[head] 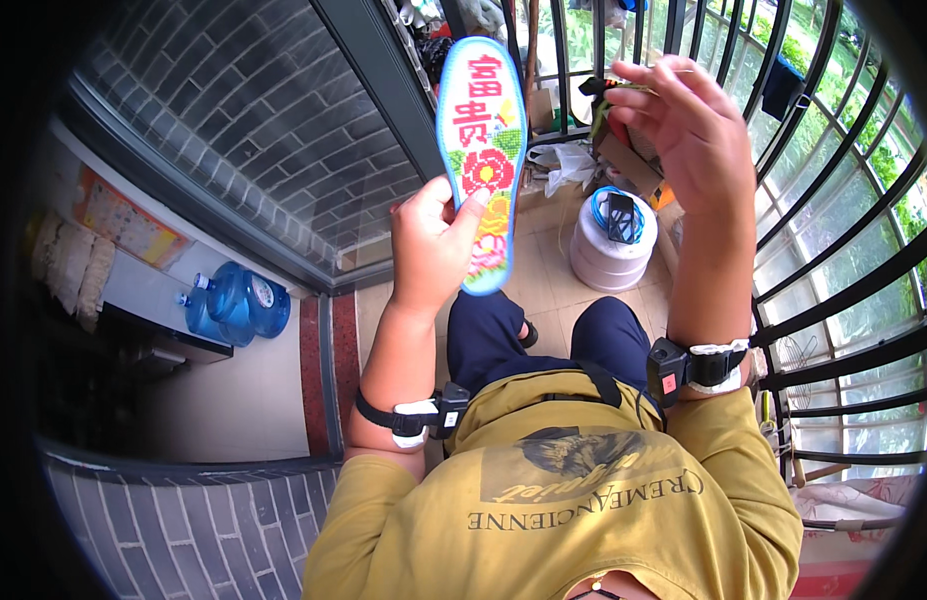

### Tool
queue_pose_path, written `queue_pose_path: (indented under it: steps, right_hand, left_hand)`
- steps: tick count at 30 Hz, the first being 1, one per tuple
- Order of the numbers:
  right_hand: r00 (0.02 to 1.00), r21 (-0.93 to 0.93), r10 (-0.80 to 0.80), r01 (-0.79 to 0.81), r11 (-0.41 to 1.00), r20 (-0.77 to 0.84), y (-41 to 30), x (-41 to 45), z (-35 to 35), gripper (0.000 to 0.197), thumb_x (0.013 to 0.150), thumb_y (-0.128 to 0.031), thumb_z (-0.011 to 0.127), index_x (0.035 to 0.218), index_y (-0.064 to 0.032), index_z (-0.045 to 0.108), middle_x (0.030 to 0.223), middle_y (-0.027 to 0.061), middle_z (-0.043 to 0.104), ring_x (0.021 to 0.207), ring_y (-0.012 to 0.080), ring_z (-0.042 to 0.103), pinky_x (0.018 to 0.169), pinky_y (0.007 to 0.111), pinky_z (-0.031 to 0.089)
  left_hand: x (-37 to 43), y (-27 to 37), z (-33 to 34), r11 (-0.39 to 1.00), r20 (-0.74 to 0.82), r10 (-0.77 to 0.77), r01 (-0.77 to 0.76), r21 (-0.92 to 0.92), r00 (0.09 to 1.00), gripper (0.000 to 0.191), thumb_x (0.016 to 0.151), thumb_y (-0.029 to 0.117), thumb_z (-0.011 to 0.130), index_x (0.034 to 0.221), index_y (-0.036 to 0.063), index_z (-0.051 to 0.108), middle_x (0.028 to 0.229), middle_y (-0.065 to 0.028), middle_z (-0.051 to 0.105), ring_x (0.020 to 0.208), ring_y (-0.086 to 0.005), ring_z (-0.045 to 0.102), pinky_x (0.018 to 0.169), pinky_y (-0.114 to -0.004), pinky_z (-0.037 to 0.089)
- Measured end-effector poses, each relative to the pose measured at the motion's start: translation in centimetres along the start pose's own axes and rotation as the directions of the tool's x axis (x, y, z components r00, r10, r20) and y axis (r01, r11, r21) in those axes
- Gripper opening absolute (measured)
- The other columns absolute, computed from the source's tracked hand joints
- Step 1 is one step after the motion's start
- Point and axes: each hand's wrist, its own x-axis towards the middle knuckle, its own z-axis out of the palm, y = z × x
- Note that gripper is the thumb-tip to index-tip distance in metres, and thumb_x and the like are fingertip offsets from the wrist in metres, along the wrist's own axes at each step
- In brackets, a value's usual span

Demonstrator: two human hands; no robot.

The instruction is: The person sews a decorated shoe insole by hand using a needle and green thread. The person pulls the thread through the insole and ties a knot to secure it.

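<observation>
An embroidered shoe insole (514, 150) with a light blue edge, red characters, a red flower and green and yellow patches stands nearly upright in the picture. My left hand (437, 244) grips its left side, with the thumb across the stitched face. To the insole's right, my right hand (684, 124) is raised with bent fingers, apart from it. Thin strands show by those fingers, but whether they are pinched there, and whether a needle is present, I cannot tell.
A white round container (612, 255) bears a blue coiled cable (600, 206) and a black object. Black railing bars (831, 326) run along the right. Plastic bags (564, 169) and cardboard lie beyond. Blue water bottles (234, 304) stand at left, past the dark door frame (381, 86).
</observation>
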Motion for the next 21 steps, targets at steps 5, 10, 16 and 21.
queue_pose_path:
  steps: [5,10,16,21]
  right_hand:
    - [0.992,-0.128,0.12,-0.116,0.985,0.028,0.5,-2.4,-2.5,0.008,0.092,-0.006,0.059,0.094,0.0007,0.056,0.088,0.0143,0.068,0.073,0.0159,0.066,0.067,0.025,0.053]
    - [0.967,-0.256,0.25,-0.255,0.932,-0.054,3.4,-4.8,-2.5,0.01,0.088,-0.01,0.067,0.091,0.0,0.066,0.072,0.0014,0.062,0.059,0.0075,0.052,0.055,0.02,0.041]
    - [0.94,-0.231,0.337,-0.316,0.92,0.057,6.1,-6.2,-3.2,0.009,0.088,-0.007,0.067,0.093,0.0003,0.067,0.084,0.0029,0.065,0.069,0.0083,0.056,0.063,0.021,0.044]
    - [0.941,-0.168,0.257,-0.222,0.96,0.221,7.5,-6.7,-0.9,0.009,0.088,-0.004,0.067,0.095,0.0018,0.068,0.103,0.0085,0.067,0.091,0.0115,0.061,0.084,0.026,0.049]
  left_hand:
    - [-1.2,1.1,0.2,0.851,0.033,-0.166,0.161,-0.5,0.985,0.018,0.09,0.0,0.06,0.107,-0.0073,0.061,0.102,-0.0122,0.069,0.087,-0.0129,0.066,0.077,-0.026,0.051]
    - [-2.0,0.3,-0.2,0.742,0.111,-0.206,0.229,-0.63,0.972,0.02,0.091,0.001,0.054,0.109,-0.0072,0.06,0.105,-0.0126,0.068,0.091,-0.0151,0.066,0.083,-0.028,0.052]
    - [-2.8,-1.4,0.2,0.746,0.151,-0.25,0.29,-0.6,0.956,0.019,0.092,0.002,0.056,0.109,-0.0061,0.061,0.106,-0.0101,0.067,0.095,-0.0131,0.064,0.087,-0.028,0.049]
    - [-2.9,-1.7,1.1,0.733,0.159,-0.294,0.329,-0.596,0.943,0.02,0.092,0.002,0.057,0.11,-0.0063,0.061,0.105,-0.0102,0.067,0.094,-0.0125,0.064,0.086,-0.027,0.049]
